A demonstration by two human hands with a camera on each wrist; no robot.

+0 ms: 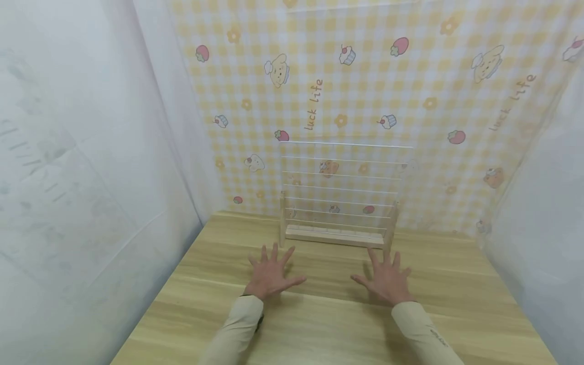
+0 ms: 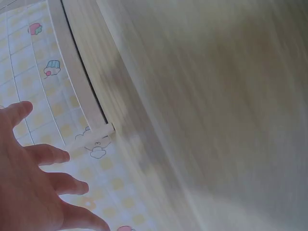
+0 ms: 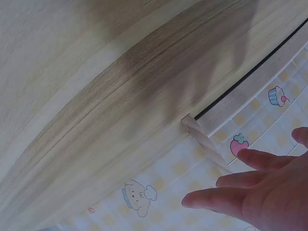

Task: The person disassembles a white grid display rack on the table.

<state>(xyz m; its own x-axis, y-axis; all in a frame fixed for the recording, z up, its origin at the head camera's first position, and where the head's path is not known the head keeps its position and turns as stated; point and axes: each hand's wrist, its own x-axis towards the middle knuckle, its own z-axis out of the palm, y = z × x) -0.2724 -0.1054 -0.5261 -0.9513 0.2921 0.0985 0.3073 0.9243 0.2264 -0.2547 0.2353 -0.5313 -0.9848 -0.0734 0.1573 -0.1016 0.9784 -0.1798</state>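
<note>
A rack of thin white wires with a pale wooden base bar (image 1: 335, 236) and two wooden side posts stands at the back of the table. In front of its left post, my left hand (image 1: 268, 278) is spread with straight fingers and holds nothing. My right hand (image 1: 390, 281) is spread the same way by the right post, its fingertips overlapping the foot of that post in the head view. The left wrist view shows the left fingers (image 2: 53, 155) beside a rack post (image 2: 100, 134). Seen from the right wrist, the other post (image 3: 207, 147) lies just beyond the right fingers (image 3: 216, 198).
Both hands are over a light wood-grain table (image 1: 319, 324). Behind the rack hangs a yellow checked cloth (image 1: 347, 91) printed with cartoon figures, cupcakes and strawberries. White sheets close off the left side (image 1: 91, 177) and the right side (image 1: 543, 203).
</note>
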